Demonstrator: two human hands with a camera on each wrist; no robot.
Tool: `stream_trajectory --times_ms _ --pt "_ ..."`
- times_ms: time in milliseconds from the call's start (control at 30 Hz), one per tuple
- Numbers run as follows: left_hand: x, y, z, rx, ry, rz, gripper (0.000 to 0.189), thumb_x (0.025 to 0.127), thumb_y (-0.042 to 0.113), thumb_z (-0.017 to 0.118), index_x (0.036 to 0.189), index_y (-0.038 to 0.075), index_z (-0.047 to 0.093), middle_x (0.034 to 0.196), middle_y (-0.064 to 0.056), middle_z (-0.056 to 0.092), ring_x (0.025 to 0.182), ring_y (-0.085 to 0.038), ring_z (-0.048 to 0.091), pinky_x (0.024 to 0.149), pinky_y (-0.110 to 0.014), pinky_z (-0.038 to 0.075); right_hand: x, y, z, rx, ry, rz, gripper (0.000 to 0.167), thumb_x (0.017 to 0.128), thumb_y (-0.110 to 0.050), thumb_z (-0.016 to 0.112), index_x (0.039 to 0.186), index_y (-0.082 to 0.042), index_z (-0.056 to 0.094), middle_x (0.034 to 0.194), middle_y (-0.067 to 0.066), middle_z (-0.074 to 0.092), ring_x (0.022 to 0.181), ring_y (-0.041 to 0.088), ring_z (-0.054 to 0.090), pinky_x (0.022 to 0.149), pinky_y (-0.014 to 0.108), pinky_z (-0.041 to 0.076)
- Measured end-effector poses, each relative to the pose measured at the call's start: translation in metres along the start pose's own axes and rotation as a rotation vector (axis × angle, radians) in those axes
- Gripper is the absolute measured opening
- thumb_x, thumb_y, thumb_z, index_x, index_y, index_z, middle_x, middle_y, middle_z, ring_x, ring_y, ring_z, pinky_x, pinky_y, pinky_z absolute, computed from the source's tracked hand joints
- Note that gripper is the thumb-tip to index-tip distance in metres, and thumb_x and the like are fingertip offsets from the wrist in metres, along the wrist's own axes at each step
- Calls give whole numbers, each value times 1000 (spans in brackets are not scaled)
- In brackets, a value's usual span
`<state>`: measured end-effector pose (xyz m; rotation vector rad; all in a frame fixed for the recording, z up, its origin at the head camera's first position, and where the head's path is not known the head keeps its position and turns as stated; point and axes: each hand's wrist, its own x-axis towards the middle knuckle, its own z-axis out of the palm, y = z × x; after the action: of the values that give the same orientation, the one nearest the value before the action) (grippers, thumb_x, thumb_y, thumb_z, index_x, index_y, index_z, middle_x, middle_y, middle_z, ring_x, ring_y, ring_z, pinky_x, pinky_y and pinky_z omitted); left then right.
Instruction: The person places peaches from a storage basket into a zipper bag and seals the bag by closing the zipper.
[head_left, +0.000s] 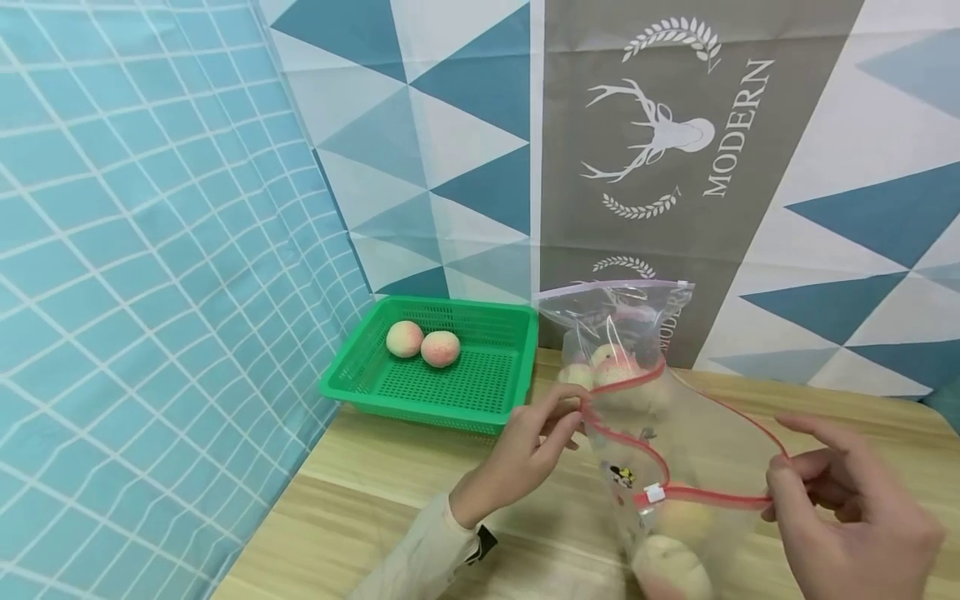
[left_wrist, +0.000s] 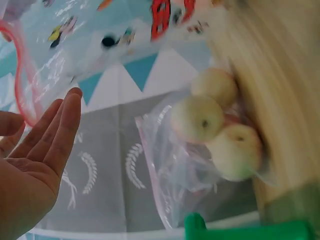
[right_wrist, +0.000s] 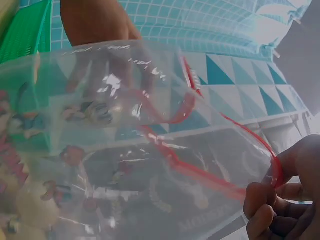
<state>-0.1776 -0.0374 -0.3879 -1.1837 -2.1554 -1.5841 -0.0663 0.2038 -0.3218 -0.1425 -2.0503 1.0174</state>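
A clear zip bag (head_left: 712, 433) with a red rim, a white slider and cartoon prints spreads between both hands, its mouth gaping. At its left edge the left hand (head_left: 528, 450) pinches the red rim between thumb and finger. The right hand (head_left: 855, 500) pinches the rim's opposite corner with thumb and curled fingers, seen closely in the right wrist view. Low in this bag sit pale peaches (head_left: 670, 569), blurred by the plastic. Behind it stands a second zip bag (head_left: 622, 312) with a lilac top strip, holding several peaches (left_wrist: 197, 119).
Left of the bags, a green plastic basket (head_left: 352, 406) holds two pinkish peaches (head_left: 440, 349). Everything stands on a wood-grain table (head_left: 360, 492). A patterned cloth (head_left: 480, 125) hangs at the back, and a blue checked cloth (head_left: 135, 250) at the left.
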Motion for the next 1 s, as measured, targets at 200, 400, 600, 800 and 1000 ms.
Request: stream_trajectory --times_ms 200,400,600,800,1000 --pt "-32 -14 -7 53 44 -109 35 105 9 50 138 18 46 114 -8 70 91 -14 71 70 -23 57 -3 3 6 -16 -22 13 29 85 6 62 110 -4 73 60 -15 52 39 0 43 48 9 40" --pt "-65 -26 -19 175 117 -158 29 104 7 51 131 16 53 112 -3 68 95 -18 70 75 -26 57 -7 3 13 6 -87 23 26 83 7 66 104 -5 74 59 -10 55 40 2 46 50 8 42" --pt "-84 -35 -36 338 171 -228 31 102 9 55 133 9 54 114 -2 66 98 -15 66 78 -28 56 -8 1 21 39 -186 24 28 82 7 69 103 -10 75 60 -6 58 43 2 52 55 6 44" --pt "-86 -44 -45 432 120 -315 36 101 14 59 136 7 53 127 -5 62 114 -21 61 89 -37 55 -5 2 23 74 -268 -18 32 82 8 70 105 -14 75 61 -6 60 46 1 55 57 7 45" --pt "-77 -59 -72 611 133 -339 35 101 17 60 134 8 56 133 -7 59 123 -21 55 102 -39 47 -1 7 39 120 -345 -80 30 85 7 66 100 -17 75 59 -6 58 44 4 53 51 12 44"
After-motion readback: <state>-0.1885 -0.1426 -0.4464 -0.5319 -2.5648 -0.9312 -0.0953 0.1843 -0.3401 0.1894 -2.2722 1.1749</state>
